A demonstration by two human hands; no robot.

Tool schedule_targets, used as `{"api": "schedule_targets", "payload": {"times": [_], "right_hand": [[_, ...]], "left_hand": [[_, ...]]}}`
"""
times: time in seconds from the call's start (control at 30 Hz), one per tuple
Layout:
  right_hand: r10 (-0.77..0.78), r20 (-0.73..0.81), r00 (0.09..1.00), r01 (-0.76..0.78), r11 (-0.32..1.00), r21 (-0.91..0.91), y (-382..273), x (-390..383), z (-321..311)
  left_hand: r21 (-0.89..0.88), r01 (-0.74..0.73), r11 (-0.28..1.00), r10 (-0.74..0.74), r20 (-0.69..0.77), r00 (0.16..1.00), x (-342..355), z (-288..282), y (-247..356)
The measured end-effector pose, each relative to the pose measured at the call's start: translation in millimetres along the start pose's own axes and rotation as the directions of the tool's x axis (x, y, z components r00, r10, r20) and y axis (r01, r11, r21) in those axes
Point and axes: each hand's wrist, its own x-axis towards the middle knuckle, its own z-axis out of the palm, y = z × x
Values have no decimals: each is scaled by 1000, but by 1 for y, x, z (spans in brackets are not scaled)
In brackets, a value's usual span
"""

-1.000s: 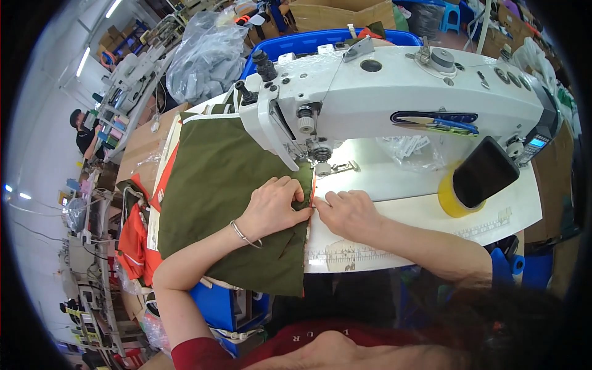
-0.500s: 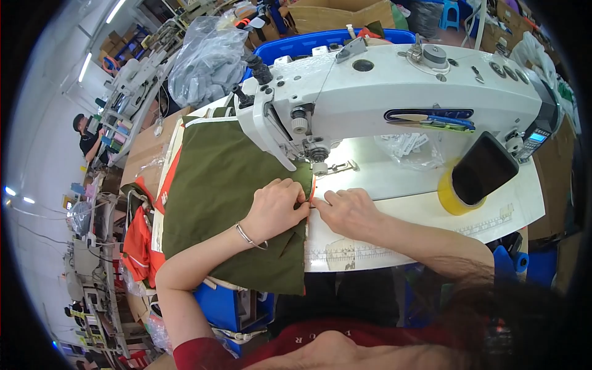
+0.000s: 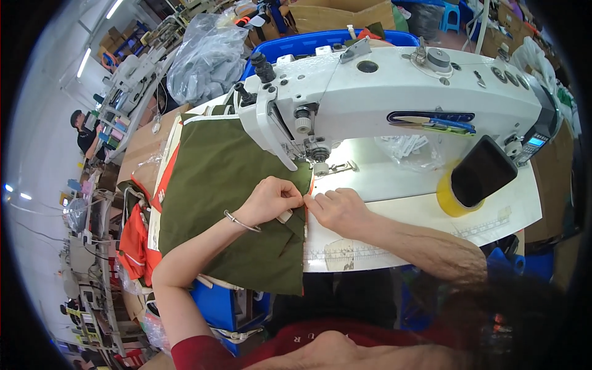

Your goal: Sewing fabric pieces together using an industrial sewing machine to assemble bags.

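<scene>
An olive-green fabric panel [image 3: 209,160] lies on the white sewing machine's bed, its right edge showing orange beside the presser foot [image 3: 320,165]. My left hand [image 3: 271,200], wearing a metal bangle, pinches the fabric just in front of the foot; a small pale piece [image 3: 283,216] shows beneath its fingers. My right hand [image 3: 336,209] has its fingertips closed on the same edge, almost meeting my left fingers. The white sewing machine [image 3: 401,92] spans the area above both hands, its needle hidden.
A phone [image 3: 484,171] leans in a yellow tape roll [image 3: 450,197] on the right. A plastic bag [image 3: 410,151] lies behind it. Orange fabric [image 3: 132,240] hangs at left; a blue bin [image 3: 277,40] stands behind the machine. A co-worker [image 3: 86,135] is at far left.
Both hands have shifted slightly left, the right fingertips now closer to my left fingers at the fabric edge. A pale piece has come into view under my left hand.
</scene>
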Motion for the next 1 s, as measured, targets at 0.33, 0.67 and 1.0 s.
{"api": "schedule_targets", "payload": {"times": [0.33, 0.67, 1.0], "right_hand": [[-37, -3, 999, 37, 998, 55, 4, 3, 3], [333, 849, 410, -878, -108, 466, 20, 42, -17], [397, 865, 305, -945, 17, 325, 20, 48, -25]], "left_hand": [[-108, 10, 994, -14, -36, 999, -1, -2, -11], [-324, -59, 944, 29, -95, 995, -5, 3, -18], [87, -231, 969, 246, -234, 941, -11, 15, -9]]}}
